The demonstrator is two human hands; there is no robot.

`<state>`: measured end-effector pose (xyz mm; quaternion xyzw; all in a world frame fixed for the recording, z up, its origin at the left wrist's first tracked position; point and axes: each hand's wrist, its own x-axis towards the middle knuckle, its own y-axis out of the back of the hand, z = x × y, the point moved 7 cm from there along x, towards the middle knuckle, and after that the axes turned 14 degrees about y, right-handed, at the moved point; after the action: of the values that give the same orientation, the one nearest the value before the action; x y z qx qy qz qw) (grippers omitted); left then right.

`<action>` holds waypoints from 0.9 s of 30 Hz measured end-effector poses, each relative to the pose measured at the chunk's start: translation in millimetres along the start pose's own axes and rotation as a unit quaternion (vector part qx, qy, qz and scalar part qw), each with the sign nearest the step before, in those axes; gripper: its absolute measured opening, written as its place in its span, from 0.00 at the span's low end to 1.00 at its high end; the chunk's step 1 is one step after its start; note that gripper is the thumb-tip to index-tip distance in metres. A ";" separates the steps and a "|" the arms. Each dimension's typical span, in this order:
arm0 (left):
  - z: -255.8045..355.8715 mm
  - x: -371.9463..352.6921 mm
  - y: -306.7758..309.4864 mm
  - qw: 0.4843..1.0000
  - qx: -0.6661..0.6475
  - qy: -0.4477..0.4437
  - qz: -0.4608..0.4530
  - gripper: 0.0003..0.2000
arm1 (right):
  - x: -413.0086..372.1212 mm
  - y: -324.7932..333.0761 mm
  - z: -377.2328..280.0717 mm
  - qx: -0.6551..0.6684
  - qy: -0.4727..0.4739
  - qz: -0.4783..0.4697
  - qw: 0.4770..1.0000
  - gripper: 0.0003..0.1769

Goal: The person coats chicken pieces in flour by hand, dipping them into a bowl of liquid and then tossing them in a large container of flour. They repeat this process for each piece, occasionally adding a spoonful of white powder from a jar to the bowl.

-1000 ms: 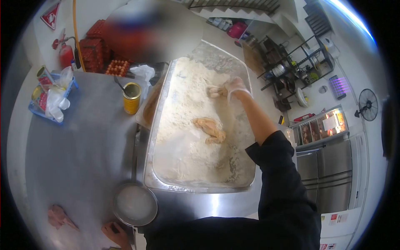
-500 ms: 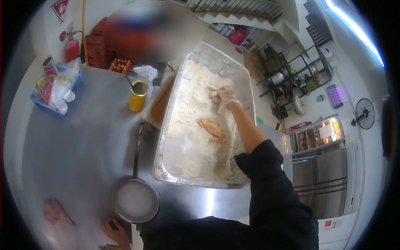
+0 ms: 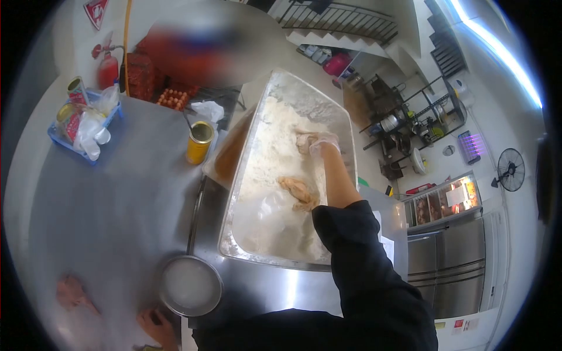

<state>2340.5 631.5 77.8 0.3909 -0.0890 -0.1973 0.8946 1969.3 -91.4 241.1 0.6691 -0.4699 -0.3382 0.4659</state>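
Note:
My right hand (image 3: 323,146), in a clear plastic glove, is closed on a flour-coated piece of chicken (image 3: 304,142) at the far right of a large clear tub (image 3: 228,233) of flour (image 3: 263,140). Nearer to me, another piece of chicken (image 3: 297,192), tan and partly floured, lies in the tub. At the bottom left, my left hand (image 3: 157,329) is bare, with curled fingers around a dark patch that I cannot make out. It is close to a round metal sieve (image 3: 191,285) with a long handle. Left of it lies a raw piece of chicken (image 3: 75,293) on the steel table (image 3: 117,205).
A yellow can (image 3: 199,143) with a utensil stands left of the tub. A blue basket (image 3: 76,149) holds cans and plastic bags at the table's far left. Trays of eggs (image 3: 173,99) are at the back, near a blurred person (image 3: 205,50). Steel fridges (image 3: 451,263) stand at the right.
My right forearm and sleeve have swung left over the tub, while the gloved hand stays on the floured chicken. My view has shifted slightly. My left hand looks unchanged.

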 end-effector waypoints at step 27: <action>8.5 0.5 13.8 1.000 0.019 0.003 0.020 0.07 | -206.8 168.5 -314.6 0.241 0.319 -0.042 0.916 0.13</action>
<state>2342.2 634.2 93.7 0.4067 -0.0974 -0.1766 0.8910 2128.4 179.0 508.9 0.8526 -0.3352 -0.0028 0.4008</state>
